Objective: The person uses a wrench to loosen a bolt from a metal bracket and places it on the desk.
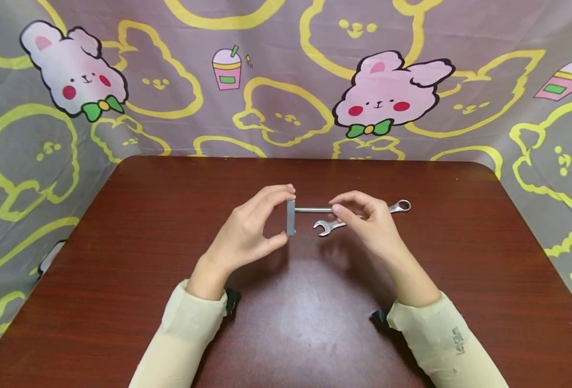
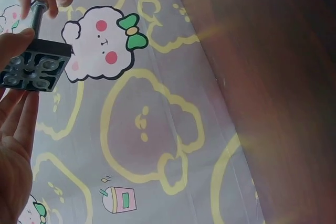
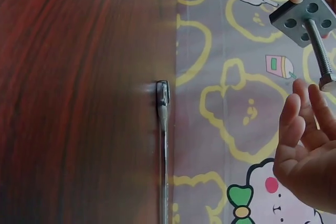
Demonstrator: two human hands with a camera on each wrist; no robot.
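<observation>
My left hand (image 1: pixel 247 231) grips a small grey square block (image 1: pixel 291 217) by its edges, thumb below and fingers above. Several round holes show in the block's face in the right wrist view, and a long hex bolt (image 3: pixel 319 51) stands out from its middle. The bolt lies level in the head view, its head end toward my right hand (image 1: pixel 370 221). Thumb and fingertips of that hand pinch around the hex head (image 2: pixel 39 4). Beneath the right hand lies a combination wrench (image 1: pixel 334 226) on the table, its shank partly hidden by the fingers.
The dark red-brown table (image 1: pixel 121 258) has rounded far corners. A patterned cloth (image 1: pixel 276 59) with rabbits and drink cups hangs behind and along both sides. Dark straps (image 1: pixel 232 302) show at the cuffs of both pale sleeves (image 1: pixel 179 334).
</observation>
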